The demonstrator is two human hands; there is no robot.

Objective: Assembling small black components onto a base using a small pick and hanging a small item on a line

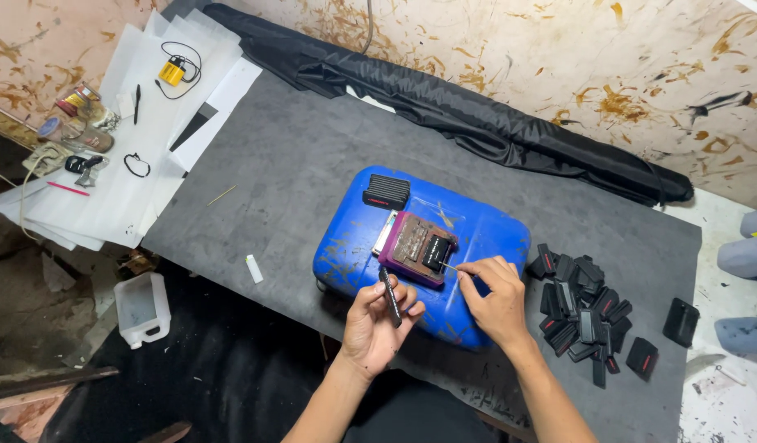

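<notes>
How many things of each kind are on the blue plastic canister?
Stack of ribbed black pads: 1
Purple block with a dark grimy top: 1
Small black piece lying on that block: 1
White flat bar beside the block: 1
Total: 4

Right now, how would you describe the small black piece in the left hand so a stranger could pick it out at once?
Find the blue plastic jerrycan lying flat on the grey mat. At its near edge, the left hand pinches a slim black piece upright. Unlike the heap of black pieces to the right or the neat stack on the can, it is single and held.
</notes>
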